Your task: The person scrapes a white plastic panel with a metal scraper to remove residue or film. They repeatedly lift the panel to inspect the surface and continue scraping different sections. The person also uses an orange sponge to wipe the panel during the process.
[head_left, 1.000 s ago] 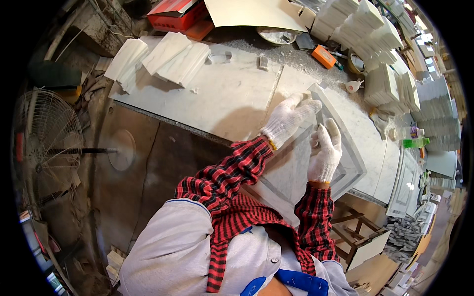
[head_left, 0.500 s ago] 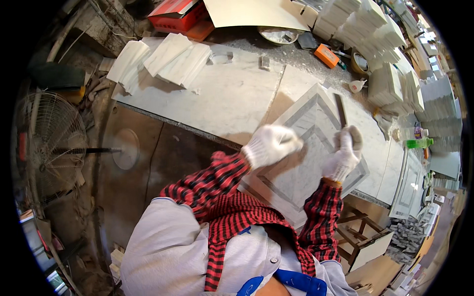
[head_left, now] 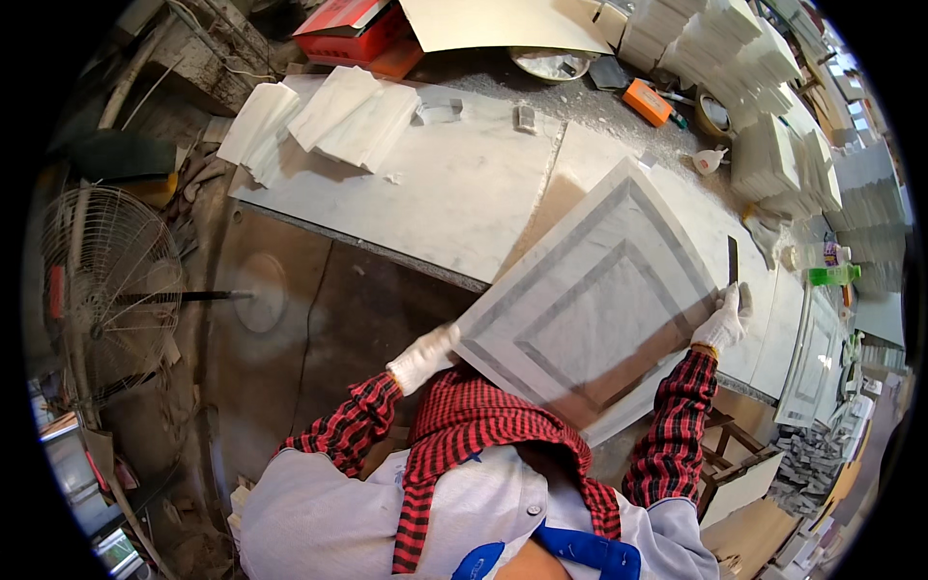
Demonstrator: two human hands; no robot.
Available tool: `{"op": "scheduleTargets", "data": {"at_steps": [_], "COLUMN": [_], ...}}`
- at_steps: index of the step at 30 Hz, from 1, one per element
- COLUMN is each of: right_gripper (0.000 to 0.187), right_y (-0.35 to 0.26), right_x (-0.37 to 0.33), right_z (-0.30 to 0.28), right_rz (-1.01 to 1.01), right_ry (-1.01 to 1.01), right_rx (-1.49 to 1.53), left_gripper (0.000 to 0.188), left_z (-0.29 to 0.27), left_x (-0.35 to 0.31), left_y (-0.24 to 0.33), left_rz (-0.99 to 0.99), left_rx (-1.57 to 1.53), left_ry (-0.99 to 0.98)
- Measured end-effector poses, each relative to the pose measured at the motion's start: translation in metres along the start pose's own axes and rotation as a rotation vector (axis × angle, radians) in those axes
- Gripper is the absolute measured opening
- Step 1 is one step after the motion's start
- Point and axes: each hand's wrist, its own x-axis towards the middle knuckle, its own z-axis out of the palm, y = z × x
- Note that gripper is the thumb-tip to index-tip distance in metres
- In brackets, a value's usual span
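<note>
A square white marble panel with two nested grey inlaid frames lies askew on the worktable, its near part overhanging the front edge. My left hand, in a white knitted glove, grips the panel's left corner; the fingertips are partly hidden there. Near the right corner, my gloved right hand is closed around a thin dark flat blade, which points away from me. That hand is against or just beside the panel's edge; I cannot tell which.
White marble tiles lie at the table's far left. Tall tile stacks stand at the right, near a green bottle. An orange box and a bowl sit at the back. A caged fan stands left.
My left hand has moved from above the panel to its left corner. My right hand, with the blade, has shifted right to the panel's right edge. The panel has turned slightly.
</note>
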Motion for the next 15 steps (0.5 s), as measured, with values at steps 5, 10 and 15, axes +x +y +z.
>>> {"op": "scheduleTargets", "data": {"at_steps": [5, 10, 15], "right_gripper": [0.036, 0.037, 0.038], "right_y": [0.003, 0.015, 0.024], "right_x": [0.000, 0.007, 0.002], "right_z": [-0.005, -0.005, -0.022], "right_rz": [0.000, 0.018, 0.054], "right_ry": [-0.038, -0.078, -0.159], "right_rx": [-0.019, 0.008, 0.010], "left_gripper": [0.064, 0.053, 0.043], "left_z": [0.038, 0.041, 0.048], "left_x": [0.015, 0.004, -0.007], "left_y": [0.007, 0.015, 0.024], "left_rz": [0.014, 0.021, -0.006], "left_rx": [-0.603, -0.476, -0.437], "left_ry": [0.113, 0.106, 0.169]}}
